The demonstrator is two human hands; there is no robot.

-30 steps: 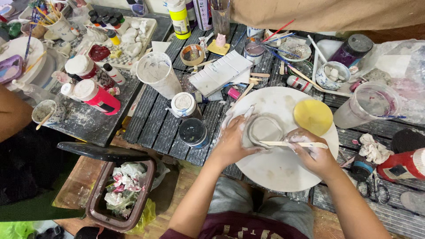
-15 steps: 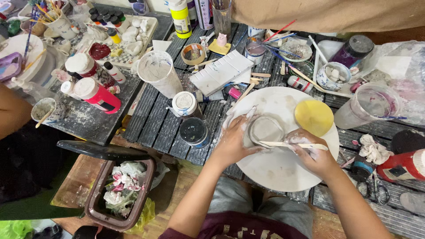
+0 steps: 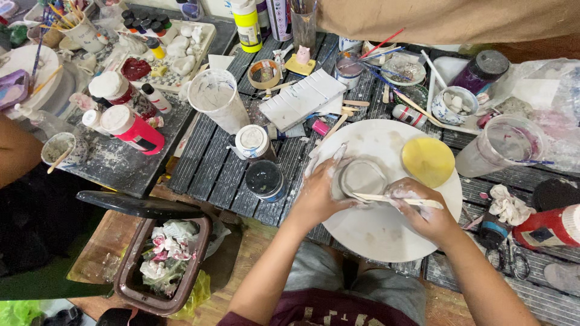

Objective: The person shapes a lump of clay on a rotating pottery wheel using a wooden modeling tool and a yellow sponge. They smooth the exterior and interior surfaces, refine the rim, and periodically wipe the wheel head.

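A small grey clay bowl [image 3: 360, 177] stands on a round white board [image 3: 386, 241] on the dark slatted table. My left hand [image 3: 319, 192] cups the bowl's left side, fingers smeared with clay. My right hand [image 3: 420, 208] grips a thin wooden stick [image 3: 386, 197] that lies across the bowl's near rim. A yellow round sponge [image 3: 428, 160] rests on the board just right of the bowl.
Jars [image 3: 264, 180], a white cup [image 3: 219, 99], red bottles [image 3: 134, 128], brushes and a clear tub [image 3: 500, 147] crowd the table. A brown bin of scraps [image 3: 160, 265] stands at lower left. Another person's arm [image 3: 18, 151] shows at the left edge.
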